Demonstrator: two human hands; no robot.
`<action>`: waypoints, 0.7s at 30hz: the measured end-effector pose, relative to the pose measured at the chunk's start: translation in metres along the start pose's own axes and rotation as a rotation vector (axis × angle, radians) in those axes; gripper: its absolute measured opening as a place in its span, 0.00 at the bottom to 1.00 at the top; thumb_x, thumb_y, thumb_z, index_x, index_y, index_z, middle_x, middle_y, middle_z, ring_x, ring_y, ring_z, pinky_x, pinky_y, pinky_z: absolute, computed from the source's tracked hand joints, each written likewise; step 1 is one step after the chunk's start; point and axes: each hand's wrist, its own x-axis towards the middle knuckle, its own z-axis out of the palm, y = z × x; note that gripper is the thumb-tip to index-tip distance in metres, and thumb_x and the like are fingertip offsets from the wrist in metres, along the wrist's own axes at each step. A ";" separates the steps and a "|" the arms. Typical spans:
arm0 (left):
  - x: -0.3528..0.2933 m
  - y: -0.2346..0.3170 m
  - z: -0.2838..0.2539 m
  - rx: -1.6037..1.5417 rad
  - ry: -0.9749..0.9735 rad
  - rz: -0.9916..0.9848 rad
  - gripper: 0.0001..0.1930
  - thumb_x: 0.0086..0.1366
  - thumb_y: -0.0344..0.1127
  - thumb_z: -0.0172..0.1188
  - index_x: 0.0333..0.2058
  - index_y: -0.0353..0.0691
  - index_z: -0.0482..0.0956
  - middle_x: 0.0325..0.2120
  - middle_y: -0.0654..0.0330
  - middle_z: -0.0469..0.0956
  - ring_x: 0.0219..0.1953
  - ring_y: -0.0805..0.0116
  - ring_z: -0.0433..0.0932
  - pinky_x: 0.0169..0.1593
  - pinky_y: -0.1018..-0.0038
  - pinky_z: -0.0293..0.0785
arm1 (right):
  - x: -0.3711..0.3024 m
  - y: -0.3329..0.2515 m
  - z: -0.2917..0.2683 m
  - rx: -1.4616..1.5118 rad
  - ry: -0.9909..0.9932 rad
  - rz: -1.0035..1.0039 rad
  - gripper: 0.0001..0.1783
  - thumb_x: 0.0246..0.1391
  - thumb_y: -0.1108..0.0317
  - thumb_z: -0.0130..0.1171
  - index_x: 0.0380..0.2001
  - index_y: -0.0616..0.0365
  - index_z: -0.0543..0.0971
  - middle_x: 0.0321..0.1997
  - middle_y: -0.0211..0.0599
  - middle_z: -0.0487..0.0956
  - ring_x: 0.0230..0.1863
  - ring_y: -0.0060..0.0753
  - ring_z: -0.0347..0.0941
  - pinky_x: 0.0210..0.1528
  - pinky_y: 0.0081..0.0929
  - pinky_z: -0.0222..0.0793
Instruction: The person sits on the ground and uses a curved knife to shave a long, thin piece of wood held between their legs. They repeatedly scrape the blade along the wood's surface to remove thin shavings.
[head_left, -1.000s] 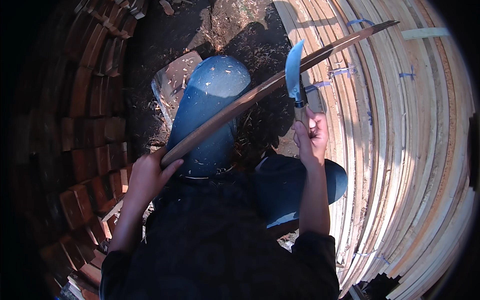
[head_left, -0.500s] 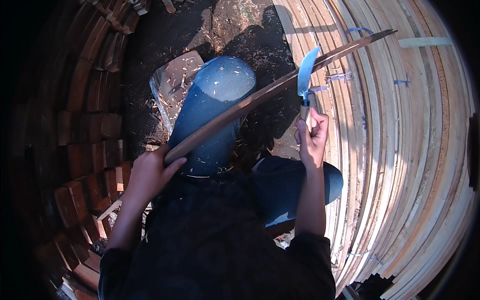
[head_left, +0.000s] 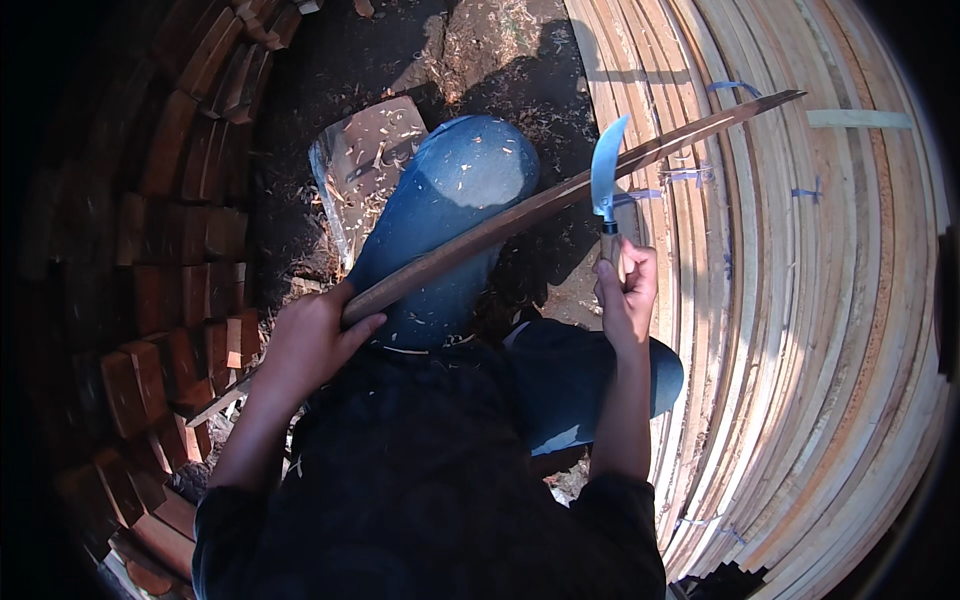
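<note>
two hands are showing, one on each side of the frame's center. the left hand is clamping its grip around the lower-left end of one brown strip of wood, and that end is disappearing under the fingers. the strip is slanting over one of two knees in blue jeans, reaching toward the upper right. the right hand, right of center, is clamping its grip on the handle of one knife, partly hiding it. the curved blade is overlapping the strip; whether it is touching, i cannot tell. one flat board is lying at upper center-left, the knee partly covering it. pale slats, too many for counting, are filling the right side, with at least four blue ties showing among them. brown blocks are fading into darkness at the left, leaving their number unclear.
</note>
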 end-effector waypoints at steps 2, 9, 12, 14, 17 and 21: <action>0.000 -0.001 0.001 0.005 0.007 0.008 0.19 0.57 0.48 0.62 0.34 0.35 0.76 0.23 0.45 0.78 0.31 0.47 0.78 0.37 0.57 0.73 | -0.007 0.010 -0.007 -0.155 -0.146 -0.009 0.15 0.57 0.77 0.53 0.47 0.58 0.64 0.34 0.36 0.74 0.21 0.13 0.61 0.23 0.13 0.58; -0.001 -0.006 0.006 0.014 0.052 0.026 0.18 0.57 0.48 0.62 0.32 0.36 0.75 0.21 0.46 0.77 0.29 0.47 0.78 0.36 0.57 0.73 | -0.012 0.000 -0.008 -0.200 -0.101 0.046 0.15 0.55 0.78 0.55 0.44 0.60 0.66 0.37 0.35 0.75 0.32 0.19 0.72 0.40 0.17 0.68; -0.004 -0.004 0.003 0.008 0.049 0.023 0.18 0.57 0.48 0.61 0.32 0.36 0.74 0.21 0.47 0.77 0.28 0.47 0.78 0.35 0.57 0.73 | -0.010 -0.016 -0.023 0.039 0.084 0.036 0.15 0.54 0.81 0.55 0.44 0.60 0.65 0.41 0.38 0.74 0.40 0.19 0.72 0.45 0.20 0.67; -0.003 -0.003 0.006 0.027 0.057 0.025 0.17 0.57 0.47 0.61 0.31 0.36 0.74 0.20 0.47 0.77 0.28 0.47 0.78 0.35 0.57 0.73 | -0.014 -0.008 -0.025 -0.037 -0.035 0.089 0.15 0.54 0.82 0.55 0.44 0.60 0.65 0.41 0.38 0.74 0.43 0.20 0.71 0.46 0.19 0.65; -0.002 0.000 0.001 0.013 0.034 -0.006 0.17 0.57 0.46 0.62 0.33 0.36 0.76 0.23 0.46 0.77 0.30 0.46 0.78 0.36 0.57 0.73 | -0.028 -0.007 -0.033 -0.243 -0.180 0.072 0.15 0.56 0.79 0.54 0.44 0.58 0.64 0.40 0.38 0.74 0.34 0.17 0.70 0.36 0.16 0.67; -0.003 0.002 0.001 -0.012 0.004 -0.042 0.17 0.56 0.44 0.63 0.35 0.35 0.77 0.25 0.44 0.78 0.33 0.45 0.78 0.38 0.57 0.73 | -0.016 -0.013 -0.024 0.115 0.079 -0.062 0.16 0.59 0.76 0.52 0.47 0.55 0.62 0.34 0.38 0.73 0.19 0.09 0.60 0.18 0.10 0.54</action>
